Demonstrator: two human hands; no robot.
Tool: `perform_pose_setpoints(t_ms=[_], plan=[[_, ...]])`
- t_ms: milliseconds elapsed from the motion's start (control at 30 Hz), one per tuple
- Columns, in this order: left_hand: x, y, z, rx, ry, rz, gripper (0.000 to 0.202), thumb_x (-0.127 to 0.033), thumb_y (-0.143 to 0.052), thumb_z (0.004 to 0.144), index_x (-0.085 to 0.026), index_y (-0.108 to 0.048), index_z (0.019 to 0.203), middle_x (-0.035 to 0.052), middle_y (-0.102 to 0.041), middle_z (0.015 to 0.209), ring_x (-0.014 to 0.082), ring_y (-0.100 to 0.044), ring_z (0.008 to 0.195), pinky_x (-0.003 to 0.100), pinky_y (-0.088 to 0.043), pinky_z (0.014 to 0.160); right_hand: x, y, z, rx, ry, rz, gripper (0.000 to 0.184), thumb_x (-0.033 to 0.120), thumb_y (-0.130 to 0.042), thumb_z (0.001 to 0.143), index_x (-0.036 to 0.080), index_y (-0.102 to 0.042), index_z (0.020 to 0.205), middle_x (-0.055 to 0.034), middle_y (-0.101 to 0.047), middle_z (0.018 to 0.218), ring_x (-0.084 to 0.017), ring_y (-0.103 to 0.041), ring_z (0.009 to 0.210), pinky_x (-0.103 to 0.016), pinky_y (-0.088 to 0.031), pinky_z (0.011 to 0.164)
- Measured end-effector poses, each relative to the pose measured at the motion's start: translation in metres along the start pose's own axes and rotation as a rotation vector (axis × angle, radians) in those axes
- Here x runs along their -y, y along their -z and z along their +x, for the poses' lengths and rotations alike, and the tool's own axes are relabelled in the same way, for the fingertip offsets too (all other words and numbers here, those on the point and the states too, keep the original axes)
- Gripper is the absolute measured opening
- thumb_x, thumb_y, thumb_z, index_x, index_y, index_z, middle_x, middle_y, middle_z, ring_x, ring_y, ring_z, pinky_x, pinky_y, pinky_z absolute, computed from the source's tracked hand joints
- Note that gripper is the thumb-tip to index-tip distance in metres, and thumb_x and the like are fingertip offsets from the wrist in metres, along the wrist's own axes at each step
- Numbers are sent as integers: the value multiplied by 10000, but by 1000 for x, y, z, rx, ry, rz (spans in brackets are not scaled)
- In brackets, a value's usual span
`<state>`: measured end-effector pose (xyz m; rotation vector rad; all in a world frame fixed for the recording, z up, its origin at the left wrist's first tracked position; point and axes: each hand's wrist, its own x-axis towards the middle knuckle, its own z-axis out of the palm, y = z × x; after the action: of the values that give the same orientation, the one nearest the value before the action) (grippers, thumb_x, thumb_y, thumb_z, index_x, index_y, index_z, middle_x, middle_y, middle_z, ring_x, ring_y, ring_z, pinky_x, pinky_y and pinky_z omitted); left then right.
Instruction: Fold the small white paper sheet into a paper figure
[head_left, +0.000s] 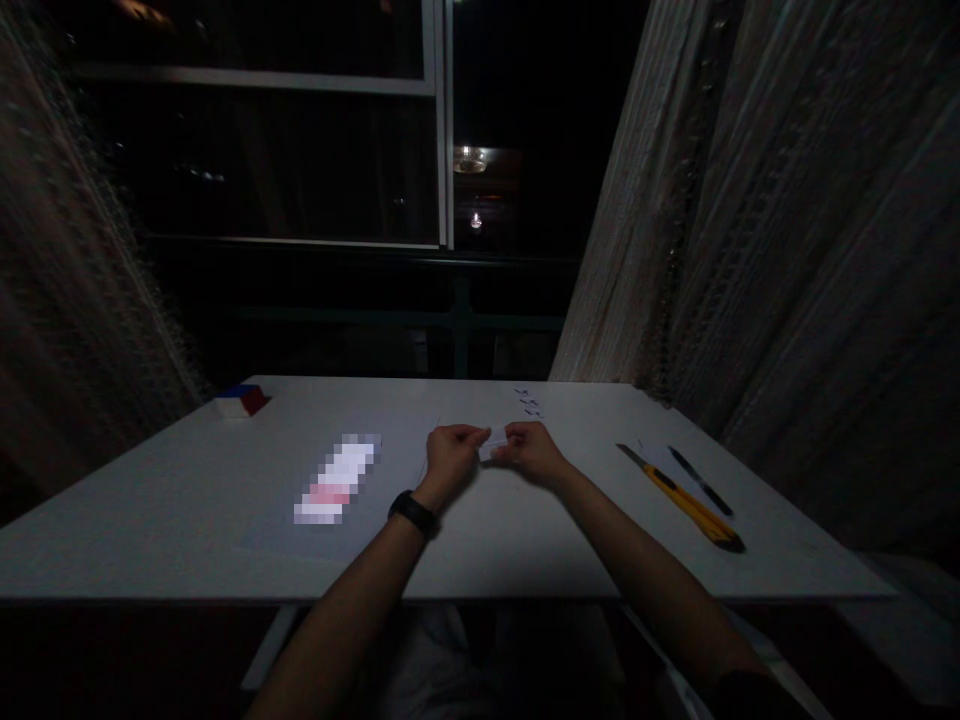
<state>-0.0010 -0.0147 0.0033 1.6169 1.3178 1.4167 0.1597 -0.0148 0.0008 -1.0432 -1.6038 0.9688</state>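
Note:
Over the middle of the white table, my left hand [450, 455] pinches one end of a small piece of white paper [493, 441]. My right hand [536, 455] grips the other end between thumb and fingers. Just beyond the hands, a short column of small dark marks [530, 403] shows on the tabletop; whether they are on separate scraps cannot be made out. Beside my left wrist, which wears a black watch [413, 513], lies a large pale sheet of paper [409, 465]. A bright pixelated rectangle [337, 480] rests on that sheet.
A yellow utility knife [686, 505] with its blade out lies right of my hands, beside a dark pen [700, 480]. A puzzle cube [241, 400] stands at the far left of the table [540, 560]. Curtains [787, 220] hang on both sides of a dark window.

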Motion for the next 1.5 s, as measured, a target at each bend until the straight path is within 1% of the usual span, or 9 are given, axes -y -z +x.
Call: perform_pose_setpoints(t_ms=[200, 400, 567, 733, 833, 967, 1133, 1300, 1500], plan=[[-7, 0, 1, 10, 0, -205, 298, -402, -671, 618, -132, -720, 735, 67, -691, 688, 169, -600, 648, 251, -423, 592, 0, -1, 5, -152, -14, 108, 321, 331, -761, 508, 124, -629, 714, -16, -637, 593, -123, -568, 501, -244, -457, 481], [-10, 1, 2, 26, 14, -317, 377, -464, -637, 658, -98, -705, 719, 71, -667, 639, 147, -574, 585, 244, -416, 550, -2, -3, 8, -175, -139, 297, 365, 374, -771, 486, 120, -629, 706, -29, -632, 513, -125, -561, 398, -236, -477, 393], [-12, -1, 2, 47, 42, -378, 480, -536, -542, 721, -83, -690, 778, 111, -677, 711, 166, -606, 640, 243, -434, 538, 0, -1, 7, -200, -175, 392, 348, 333, -790, 489, 129, -624, 716, -45, -663, 569, -137, -603, 450, -231, -506, 418], [-14, -4, -1, 115, 39, -480, 408, -387, -698, 621, -106, -661, 915, 109, -682, 890, 182, -626, 752, 288, -486, 673, 1, -4, 3, -176, -214, 490, 318, 284, -786, 517, 144, -621, 750, -43, -682, 663, -143, -637, 535, -256, -544, 521], [-12, -4, -1, 132, 11, -474, 354, -290, -725, 584, -112, -669, 884, 101, -689, 878, 188, -624, 779, 307, -485, 727, 1, -7, 2, -135, -204, 486, 343, 289, -777, 530, 144, -636, 806, -48, -686, 695, -150, -640, 552, -273, -546, 538], [-6, -3, 1, 61, 2, -353, 256, -252, -692, 603, -117, -688, 821, 90, -694, 815, 191, -621, 751, 313, -487, 711, 0, -6, 2, -115, -189, 441, 428, 310, -763, 542, 176, -625, 923, -51, -687, 754, -157, -644, 593, -271, -528, 533], [-1, 0, 2, -17, -86, -140, 157, -199, -629, 655, -147, -705, 782, 85, -690, 815, 191, -618, 783, 327, -475, 755, 0, -1, 5, -156, -21, 299, 523, 249, -771, 489, 228, -621, 990, -52, -647, 969, -159, -620, 772, -272, -514, 627], [-4, -1, -1, -57, -162, -71, 168, -155, -622, 650, -184, -706, 793, 69, -684, 889, 184, -608, 843, 330, -454, 827, 1, -2, 4, -118, 71, 180, 499, 241, -756, 495, 221, -645, 981, -40, -648, 857, -175, -590, 812, -286, -499, 649], [-9, -1, -3, 43, -96, -248, 281, -156, -642, 607, -149, -688, 884, 97, -673, 962, 203, -618, 860, 342, -461, 828, -3, -3, 5, -148, 21, 245, 390, 261, -707, 548, 153, -671, 921, -56, -677, 727, -171, -606, 644, -326, -479, 650]])
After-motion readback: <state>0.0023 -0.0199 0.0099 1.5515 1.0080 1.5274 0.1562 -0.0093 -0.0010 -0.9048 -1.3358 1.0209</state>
